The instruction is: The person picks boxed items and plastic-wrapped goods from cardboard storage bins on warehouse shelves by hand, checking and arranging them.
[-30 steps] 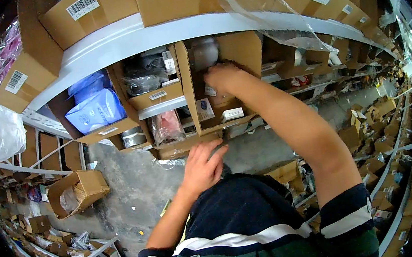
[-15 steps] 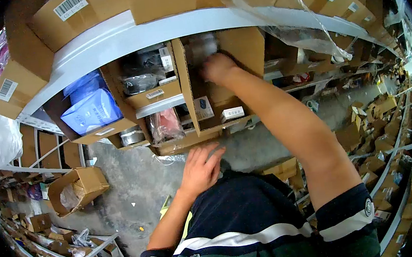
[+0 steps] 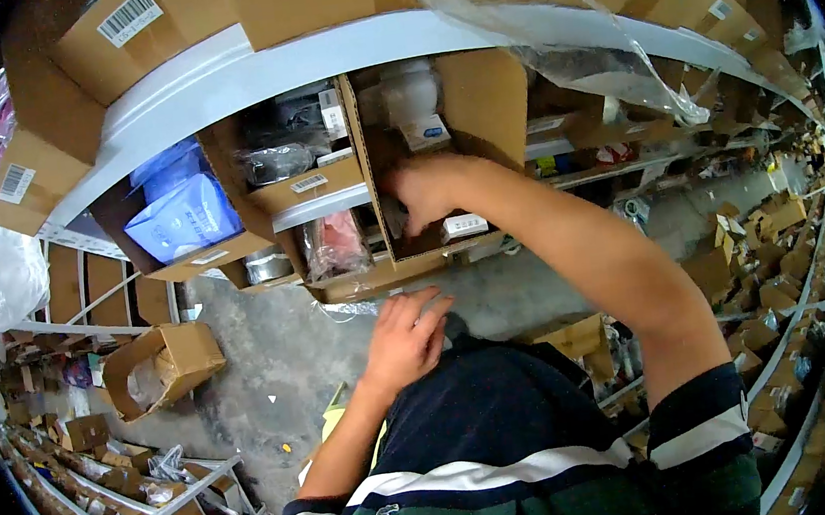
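My right hand [image 3: 426, 194] reaches down into an open, deep cardboard box [image 3: 481, 99] on the shelf, its fingers bent near the left wall. What they hold, if anything, is hidden under the hand. Behind it lies a small white box with a blue picture [image 3: 428, 132], in front of clear plastic-wrapped items [image 3: 410, 92]. A small white carton [image 3: 465, 226] sits at the front right corner. My left hand [image 3: 406, 339] hovers before my body below the shelf edge, fingers apart and loosely bent, with nothing in it.
Left of the box are bins with black bagged items [image 3: 280, 163], a pink bagged item [image 3: 336, 243] and blue packages [image 3: 182, 219]. A clear plastic sheet [image 3: 604, 71] hangs from the upper shelf. An open carton [image 3: 178, 368] stands on the floor at left.
My right hand has moved from the back of the box toward its front left, over where a picture-printed box showed. A similar box now shows at the back. My left hand has barely moved.
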